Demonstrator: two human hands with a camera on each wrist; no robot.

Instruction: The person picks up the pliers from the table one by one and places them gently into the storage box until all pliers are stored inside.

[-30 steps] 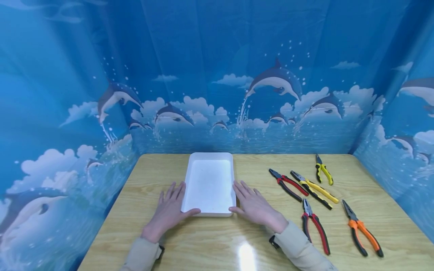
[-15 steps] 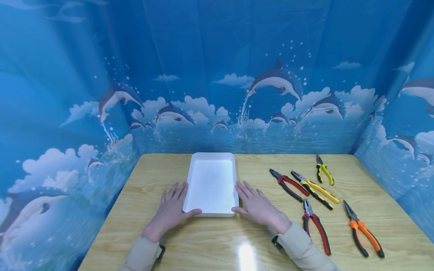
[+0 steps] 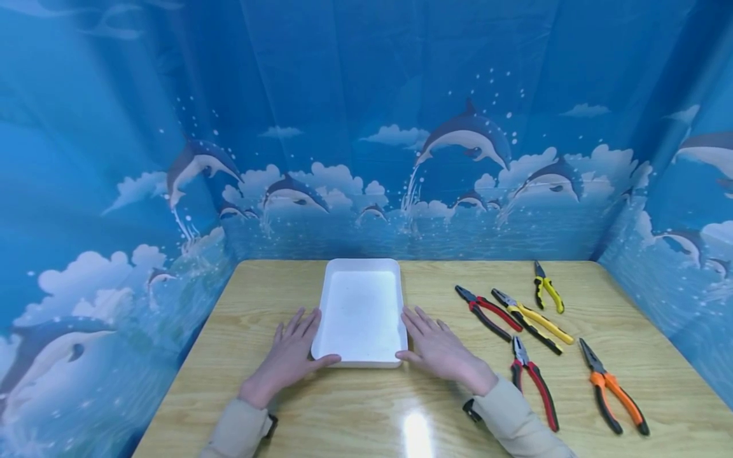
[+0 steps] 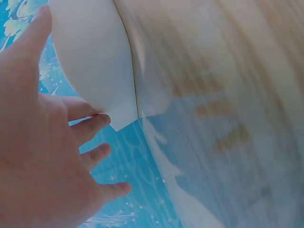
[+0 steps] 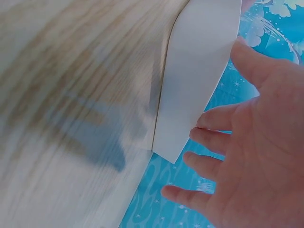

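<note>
A shallow white rectangular tray (image 3: 361, 315) lies on the wooden table toward its back edge, with nothing inside it. My left hand (image 3: 285, 359) is at the tray's left side, fingers extended and spread, the thumb at the near left corner. Mirroring it on the right side, my right hand (image 3: 446, 353) has its fingers stretched along the wall and its thumb at the near right corner. In the left wrist view the fingertips meet the tray's wall (image 4: 95, 47). Straight fingers touch the outer wall (image 5: 190, 71) in the right wrist view too.
Several pliers lie at the right: red-black pliers (image 3: 487, 312), yellow-black pliers (image 3: 532, 318), small yellow pliers (image 3: 546, 286), a second red-black pair (image 3: 535, 385) near my right sleeve, and orange-black long-nose pliers (image 3: 611, 385). A blue dolphin-print curtain (image 3: 366, 127) surrounds the table (image 3: 343, 413).
The tray has slid a little to the right, with both hands staying against its sides. The pliers lie as before.
</note>
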